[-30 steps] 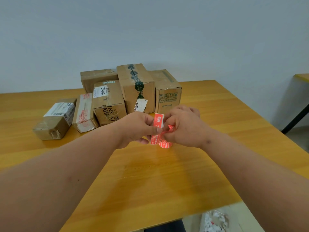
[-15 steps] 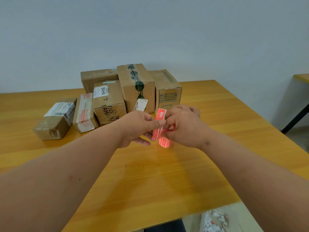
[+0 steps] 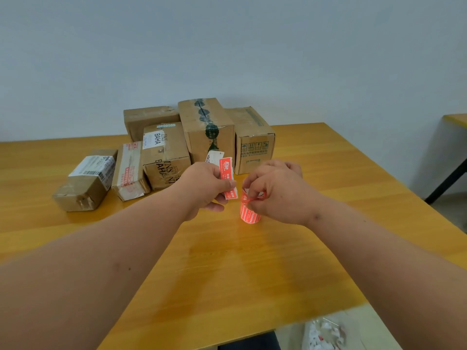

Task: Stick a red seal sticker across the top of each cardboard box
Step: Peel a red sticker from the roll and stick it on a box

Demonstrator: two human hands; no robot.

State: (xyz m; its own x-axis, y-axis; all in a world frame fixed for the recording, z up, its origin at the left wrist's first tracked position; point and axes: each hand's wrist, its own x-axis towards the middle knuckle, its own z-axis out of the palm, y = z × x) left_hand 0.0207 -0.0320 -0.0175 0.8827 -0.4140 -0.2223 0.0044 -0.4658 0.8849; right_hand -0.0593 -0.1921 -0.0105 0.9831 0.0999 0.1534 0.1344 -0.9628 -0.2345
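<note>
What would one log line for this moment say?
left hand: holds red sticker | right hand: holds sticker roll | boxes: unsealed

A plain pale grey-blue wall (image 3: 227, 46) fills the upper half of the room, bare and evenly lit by soft, diffuse light with no hard shadows. In front of it stands a desk (image 3: 252, 269) with a glossy honey-coloured wood-grain top; its far edge meets the wall, and its right edge runs diagonally toward the near right corner. A faint sheen lies on the bare middle of the top. Past the right edge, a second table (image 3: 456, 120) of the same yellow wood shows at the frame's border, on a dark slanting leg (image 3: 447, 183). Below the desk's near right corner lies pale floor (image 3: 374, 322).
</note>
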